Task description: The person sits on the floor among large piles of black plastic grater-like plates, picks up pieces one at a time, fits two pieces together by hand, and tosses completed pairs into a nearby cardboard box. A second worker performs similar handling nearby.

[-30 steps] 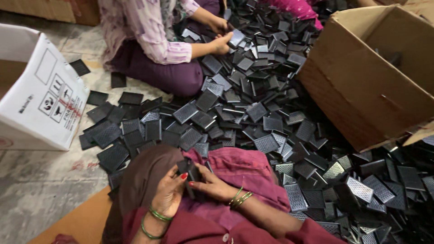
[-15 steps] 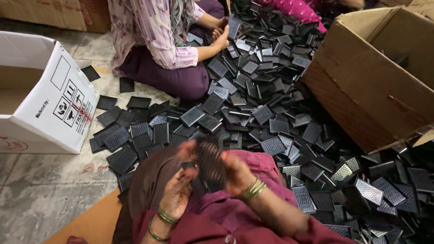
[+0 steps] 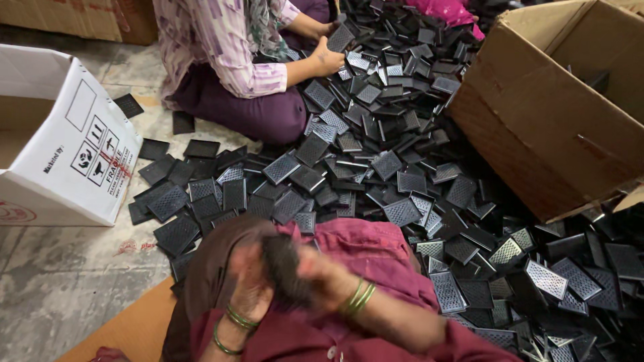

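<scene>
Dark flat piece (image 3: 282,271), black, blurred by motion, held over the lap at the 6 o'clock edge of the view. It sits between the two hands. Left hand (image 3: 249,285) closes around its left side, green bangles at the wrist. Right hand (image 3: 320,275) closes on its right side, gold-green bangles at the wrist. Both grips wrapped on the piece; individual finger placement too blurred to read.

Judgement on handling: the piece looks thin and rigid, so a hold by the edges with both hands, kept low over the maroon lap cloth (image 3: 376,248), should keep it steady and stop it slipping into the heap.

Heap of black perforated plates (image 3: 402,174) spreads on the floor from 12 o'clock round to 4 o'clock, many overlapping, some grille-side up.

Containers: brown cardboard box (image 3: 550,141) at 2 o'clock, open towards the heap; inside mostly dark, one or two black pieces show, contents otherwise unclear. White cardboard box (image 3: 74,154) at 9 o'clock, open flap, inside not visible.

Another person in a patterned shirt (image 3: 215,40) sits at 12 o'clock, one hand (image 3: 329,59) on the heap.
</scene>
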The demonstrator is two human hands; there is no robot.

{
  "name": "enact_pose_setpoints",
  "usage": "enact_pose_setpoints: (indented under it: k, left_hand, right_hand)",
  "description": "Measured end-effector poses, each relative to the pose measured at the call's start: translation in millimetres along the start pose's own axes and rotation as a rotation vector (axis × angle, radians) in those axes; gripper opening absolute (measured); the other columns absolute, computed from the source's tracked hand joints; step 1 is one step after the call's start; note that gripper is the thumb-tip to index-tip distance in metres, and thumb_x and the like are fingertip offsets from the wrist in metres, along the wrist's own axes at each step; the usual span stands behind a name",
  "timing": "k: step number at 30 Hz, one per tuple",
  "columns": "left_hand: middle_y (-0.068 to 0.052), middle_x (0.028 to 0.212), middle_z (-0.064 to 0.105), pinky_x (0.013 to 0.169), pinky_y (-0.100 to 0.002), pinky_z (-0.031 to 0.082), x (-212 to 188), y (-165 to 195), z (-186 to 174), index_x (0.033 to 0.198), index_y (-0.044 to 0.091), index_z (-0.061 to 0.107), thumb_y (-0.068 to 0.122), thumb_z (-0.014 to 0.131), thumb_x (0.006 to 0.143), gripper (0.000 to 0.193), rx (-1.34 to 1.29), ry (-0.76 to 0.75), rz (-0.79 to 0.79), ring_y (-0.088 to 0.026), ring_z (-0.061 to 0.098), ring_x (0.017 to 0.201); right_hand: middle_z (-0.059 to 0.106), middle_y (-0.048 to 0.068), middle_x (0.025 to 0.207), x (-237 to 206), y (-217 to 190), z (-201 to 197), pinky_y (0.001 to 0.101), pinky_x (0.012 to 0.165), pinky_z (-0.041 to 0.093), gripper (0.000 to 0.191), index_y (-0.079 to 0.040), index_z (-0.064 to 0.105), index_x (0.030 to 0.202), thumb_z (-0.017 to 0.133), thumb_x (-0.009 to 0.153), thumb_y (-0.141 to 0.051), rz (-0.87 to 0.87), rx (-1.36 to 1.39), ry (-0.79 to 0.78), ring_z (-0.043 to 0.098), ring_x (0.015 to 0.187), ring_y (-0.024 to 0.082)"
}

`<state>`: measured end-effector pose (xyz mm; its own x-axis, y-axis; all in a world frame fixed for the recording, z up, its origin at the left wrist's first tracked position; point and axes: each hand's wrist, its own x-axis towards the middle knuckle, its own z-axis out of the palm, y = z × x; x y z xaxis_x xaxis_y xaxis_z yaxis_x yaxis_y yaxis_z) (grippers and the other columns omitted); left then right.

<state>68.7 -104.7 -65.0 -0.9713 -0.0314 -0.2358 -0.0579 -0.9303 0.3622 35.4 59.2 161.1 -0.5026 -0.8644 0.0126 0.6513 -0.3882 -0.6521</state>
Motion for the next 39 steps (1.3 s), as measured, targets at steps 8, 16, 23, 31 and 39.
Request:
enact_pose_setpoints:
  k: [8,16,23,31,39]
  left_hand:
    - [0.002,0.103,0.071,0.069,-0.018,0.052,-6,14,10,0.121,0.012,0.062,0.022,0.063,0.095,0.029,0.051,-0.002,-0.101,-0.005,0.067,0.085]
    - [0.013,0.081,0.058,0.050,-0.018,0.039,-6,15,24,0.111,0.017,0.063,0.018,0.070,0.104,0.010,0.070,0.000,0.001,0.001,0.049,0.060]
    - [-0.006,0.107,0.071,0.080,-0.033,0.057,32,2,50,0.125,0.010,0.053,0.017,0.067,0.089,0.039,0.278,0.135,-0.013,-0.016,0.069,0.094]
    - [-0.020,0.131,0.057,0.095,-0.039,0.056,161,-71,65,0.144,-0.001,0.033,0.024,0.095,0.064,0.104,1.141,0.146,0.310,-0.027,0.064,0.112]
    - [-0.010,0.157,0.044,0.113,-0.040,0.047,246,-40,90,0.153,0.009,0.037,0.008,0.076,0.078,0.085,2.402,-0.198,0.436,-0.030,0.051,0.136]
  right_hand:
    - [0.057,0.007,0.139,-17,12,-49,0.0355,0.114,0.042,0.082,-0.004,0.044,0.152,0.085,0.084,-0.024,-0.081,-0.370,0.032,0.055,0.132,0.019]
    - [0.067,0.014,0.121,-54,-3,-196,0.0413,0.097,0.052,0.052,-0.005,0.051,0.134,0.073,0.090,-0.022,-0.287,-0.075,0.732,0.067,0.111,0.027]
    - [0.063,0.018,0.122,-80,25,-251,0.0404,0.100,0.053,0.054,-0.003,0.048,0.138,0.073,0.092,-0.015,-0.307,-0.398,0.571,0.067,0.111,0.028]
    - [0.064,0.018,0.125,-84,18,-241,0.0402,0.098,0.053,0.065,-0.001,0.045,0.143,0.076,0.090,-0.022,-0.359,-0.284,0.482,0.067,0.112,0.028]
    - [0.065,0.018,0.122,-85,18,-237,0.0416,0.101,0.053,0.071,-0.001,0.044,0.143,0.081,0.087,-0.024,-0.307,-0.312,0.484,0.067,0.110,0.028]
